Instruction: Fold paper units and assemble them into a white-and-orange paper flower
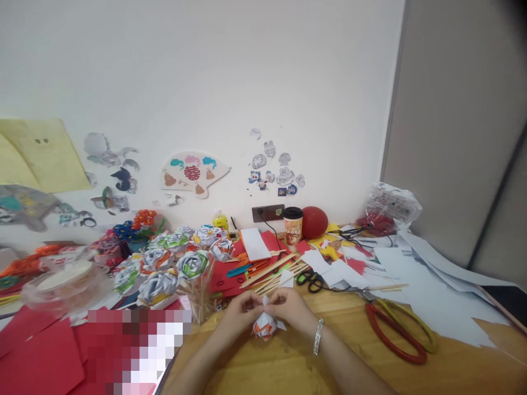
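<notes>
Between my two hands, low over the wooden table (247,373), is a small white and orange folded paper flower (264,326). My left hand (244,307) pinches it from the left near its narrow white top. From the right, the fingers of my right hand (288,306) pinch the same narrow part. The orange-edged folds hang below my fingers. Finished-looking paper flowers (193,265) on sticks stand in a clear holder to the left of my hands. Several wooden sticks (272,274) lie just beyond them.
Big red-and-yellow-handled scissors (395,332) lie to the right, with black-handled scissors (310,281) nearer the middle. A lidded paper cup (293,227) and a red balloon (315,222) stand by the wall. Red paper (37,351) covers the left; white sheets (428,296) spread right.
</notes>
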A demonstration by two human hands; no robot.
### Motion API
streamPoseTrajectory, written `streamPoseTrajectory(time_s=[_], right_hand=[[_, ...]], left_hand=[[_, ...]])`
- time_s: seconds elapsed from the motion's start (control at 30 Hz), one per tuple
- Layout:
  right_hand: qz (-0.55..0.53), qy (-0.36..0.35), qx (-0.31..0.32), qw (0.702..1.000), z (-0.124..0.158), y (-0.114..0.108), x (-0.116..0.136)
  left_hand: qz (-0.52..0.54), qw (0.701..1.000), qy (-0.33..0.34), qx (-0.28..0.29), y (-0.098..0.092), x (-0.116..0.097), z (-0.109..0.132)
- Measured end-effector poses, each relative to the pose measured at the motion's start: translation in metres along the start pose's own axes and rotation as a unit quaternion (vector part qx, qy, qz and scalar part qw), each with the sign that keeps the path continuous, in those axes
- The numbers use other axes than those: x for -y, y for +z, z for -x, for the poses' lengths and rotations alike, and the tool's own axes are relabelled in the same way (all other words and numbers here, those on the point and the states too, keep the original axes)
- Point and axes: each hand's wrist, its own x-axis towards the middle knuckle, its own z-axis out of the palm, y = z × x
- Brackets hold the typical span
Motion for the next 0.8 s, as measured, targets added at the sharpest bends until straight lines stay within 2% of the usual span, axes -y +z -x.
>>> streamPoseTrajectory(time_s=[0.17, 0.3, 0.57, 0.8], right_hand=[[-0.019, 0.030, 0.046, 0.998, 0.007, -0.001, 0.009], [0.000, 0.030, 0.061, 0.998, 0.007, -0.001, 0.005], [0.101, -0.015, 0.037, 0.994, 0.000, -0.002, -0.012], [0.170, -0.049, 0.061, 0.982, 0.007, 0.002, -0.002]], left_hand=[[0.040, 0.998, -0.028, 0.040, -0.003, -0.001, 0.001], [0.039, 0.995, -0.047, 0.080, -0.005, 0.002, 0.002], [-0.116, 0.990, -0.035, 0.076, -0.011, 0.007, -0.003], [-0.204, 0.975, -0.028, 0.084, -0.010, -0.008, 0.003]])
